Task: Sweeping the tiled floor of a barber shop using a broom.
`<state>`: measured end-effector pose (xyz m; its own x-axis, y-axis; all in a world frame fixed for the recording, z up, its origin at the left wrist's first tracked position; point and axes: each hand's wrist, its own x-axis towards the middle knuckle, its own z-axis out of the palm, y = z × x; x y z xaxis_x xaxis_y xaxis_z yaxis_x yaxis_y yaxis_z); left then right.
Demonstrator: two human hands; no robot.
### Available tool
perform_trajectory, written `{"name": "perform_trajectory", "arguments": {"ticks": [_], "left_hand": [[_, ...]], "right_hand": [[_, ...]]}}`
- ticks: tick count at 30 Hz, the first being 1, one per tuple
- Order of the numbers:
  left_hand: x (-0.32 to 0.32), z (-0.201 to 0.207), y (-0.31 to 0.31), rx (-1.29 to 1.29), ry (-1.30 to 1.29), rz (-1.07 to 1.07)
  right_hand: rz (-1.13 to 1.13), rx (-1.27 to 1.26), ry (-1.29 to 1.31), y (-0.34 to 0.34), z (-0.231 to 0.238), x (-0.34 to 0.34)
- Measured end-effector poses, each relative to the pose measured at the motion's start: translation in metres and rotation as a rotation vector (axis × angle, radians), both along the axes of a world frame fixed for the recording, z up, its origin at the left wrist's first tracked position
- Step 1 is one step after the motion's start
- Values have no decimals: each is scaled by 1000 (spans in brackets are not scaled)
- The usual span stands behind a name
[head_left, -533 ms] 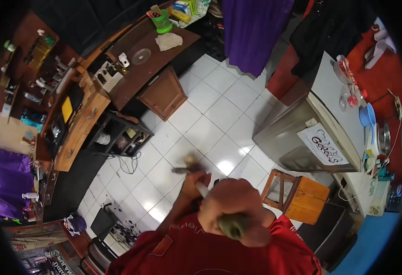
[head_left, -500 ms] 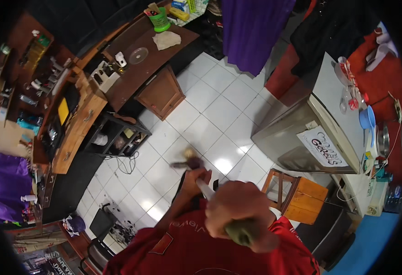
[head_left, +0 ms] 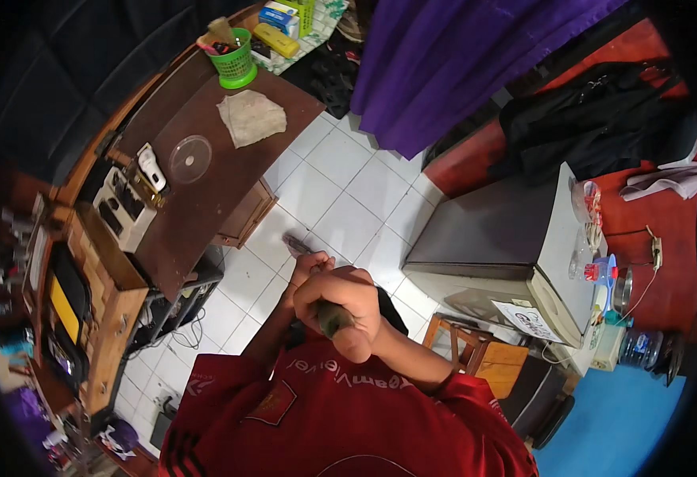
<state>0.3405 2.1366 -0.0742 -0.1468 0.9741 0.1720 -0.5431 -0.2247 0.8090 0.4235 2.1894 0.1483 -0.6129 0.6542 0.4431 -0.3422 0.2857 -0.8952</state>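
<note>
A long-handled broom stands steeply in front of me, seen almost end-on from above. My right hand (head_left: pixel 352 300) is closed round the top of its handle, and the green handle end (head_left: pixel 332 318) pokes out of the fist. Lower down, my left hand (head_left: pixel 312 265) grips the shaft, its fingers partly covered by the right hand. Beyond it the greyish broom head (head_left: pixel 293 241) shows at the white tiled floor (head_left: pixel 340 226), small and somewhat blurred. Most of the shaft is hidden behind my hands.
On the left is a brown desk (head_left: pixel 205 215) bearing a green basket (head_left: pixel 236 62), a cloth (head_left: pixel 253 118) and a white hair clipper (head_left: pixel 151 167). A fridge (head_left: pixel 476 230) and a wooden chair (head_left: pixel 498 368) stand right. Purple curtain (head_left: pixel 444 71) hangs ahead; cables (head_left: pixel 189 334) lie by a rack.
My view has shifted, so the desk and fridge look closer. Both hands and the broom have moved leftward in view; the broom head is farther ahead, beside the desk's cabinet.
</note>
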Motion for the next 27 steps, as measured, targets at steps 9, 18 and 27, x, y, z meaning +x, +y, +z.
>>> {"name": "perform_trajectory", "arguments": {"ticks": [9, 18, 27], "left_hand": [[-7, 7, 116, -126, 280, -165], [75, -22, 296, -260, 629, -314], [169, 26, 490, -103, 1084, -593]], "right_hand": [[176, -154, 23, 145, -2, 2], [-202, -408, 141, 340, 31, 126], [-394, -73, 558, 426, 106, 214]]}}
